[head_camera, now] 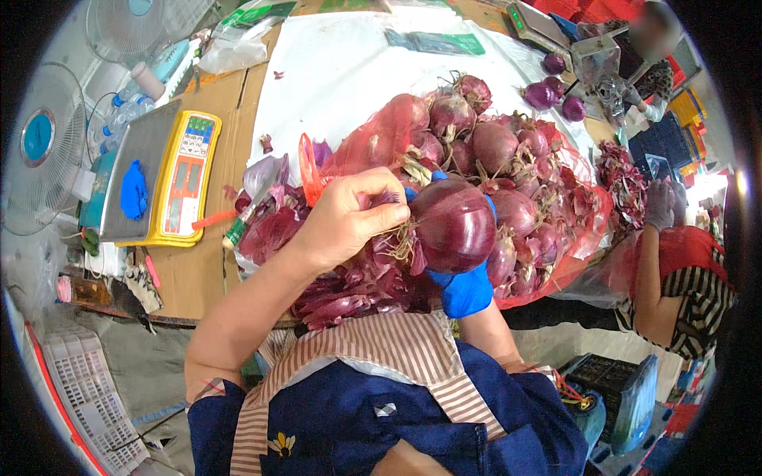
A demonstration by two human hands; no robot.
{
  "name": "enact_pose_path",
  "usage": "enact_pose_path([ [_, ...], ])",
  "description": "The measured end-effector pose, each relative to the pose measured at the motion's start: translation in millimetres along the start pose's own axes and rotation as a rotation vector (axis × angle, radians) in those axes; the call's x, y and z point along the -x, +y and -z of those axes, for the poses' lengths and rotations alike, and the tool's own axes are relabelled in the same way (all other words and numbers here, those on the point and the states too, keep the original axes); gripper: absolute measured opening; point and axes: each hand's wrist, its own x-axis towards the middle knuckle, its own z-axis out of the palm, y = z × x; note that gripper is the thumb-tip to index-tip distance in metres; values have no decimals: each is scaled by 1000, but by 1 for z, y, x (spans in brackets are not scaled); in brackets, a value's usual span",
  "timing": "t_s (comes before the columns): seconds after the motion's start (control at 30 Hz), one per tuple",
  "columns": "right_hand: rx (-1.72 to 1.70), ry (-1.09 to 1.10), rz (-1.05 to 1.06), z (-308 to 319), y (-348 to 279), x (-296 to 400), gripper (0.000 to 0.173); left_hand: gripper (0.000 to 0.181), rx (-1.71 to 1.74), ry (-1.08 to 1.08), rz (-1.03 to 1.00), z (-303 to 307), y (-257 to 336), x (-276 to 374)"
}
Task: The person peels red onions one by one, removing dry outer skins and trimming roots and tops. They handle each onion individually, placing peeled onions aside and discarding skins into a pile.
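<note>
My right hand (459, 291), in a blue glove, holds a large glossy red onion (455, 226) from beneath and behind. My bare left hand (357, 217) is at the onion's left side, its thumb and fingertips pinched on a strip of dry onion skin (384, 199). Stringy roots (397, 243) hang between that hand and the onion. Beneath both hands lies a heap of loose purple skins (351, 294). Just beyond, a red mesh bag (381, 143) lies spread around a pile of unpeeled red onions (494, 146).
A knife with a green handle (237, 232) rests left among the peelings. Further left are a yellow-framed weighing scale (205, 172) with a blue glove (134, 189) on it, and a fan (37, 138). Peeled onions (540, 95) sit far right. Two co-workers' gloved hands (659, 202) (634, 95) are at right.
</note>
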Motion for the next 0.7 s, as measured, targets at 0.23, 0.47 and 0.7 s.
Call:
enact_pose_path([
  [0.23, -57, 315, 23, 10, 17, -6, 45, 10, 414, 434, -96, -6, -1, -5],
  [0.47, 80, 385, 109, -6, -6, -2, 36, 46, -804, 260, -496, -21, 14, -3],
  [0.7, -555, 321, -23, -15, -18, 2, 41, 11, -499, 269, -401, -11, -5, -9],
])
